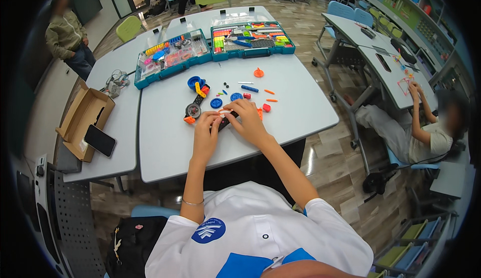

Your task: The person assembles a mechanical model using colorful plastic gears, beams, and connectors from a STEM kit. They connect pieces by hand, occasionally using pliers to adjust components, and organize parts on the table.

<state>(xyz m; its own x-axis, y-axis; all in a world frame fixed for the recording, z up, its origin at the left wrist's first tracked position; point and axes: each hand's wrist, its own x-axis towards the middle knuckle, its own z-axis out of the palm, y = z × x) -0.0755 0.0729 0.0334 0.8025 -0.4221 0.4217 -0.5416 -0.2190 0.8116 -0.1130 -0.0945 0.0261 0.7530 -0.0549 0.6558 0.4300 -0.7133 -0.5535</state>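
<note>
Near the front of the white table, my left hand (204, 133) and my right hand (249, 121) close their fingers around a dark toy building beam (224, 123). A white-and-orange bit shows at its top; my fingers hide much of it. Just beyond lie a blue gear (216, 103), another blue gear (236, 96), a blue bar (249, 88), a red block (266, 108) and an orange peg (269, 91). Left of these rests a partly built piece with a black wheel (193, 110), a yellow connector (200, 89) and a blue round part (195, 82). An orange part (258, 72) sits farther back.
Two teal-edged parts cases, one (173, 57) left and one (253, 41) right, stand open at the back. On the left are a cardboard box (82, 115), a phone (100, 140) and cables (116, 81). One person (67, 32) stands far left; another (423, 132) sits at the right table.
</note>
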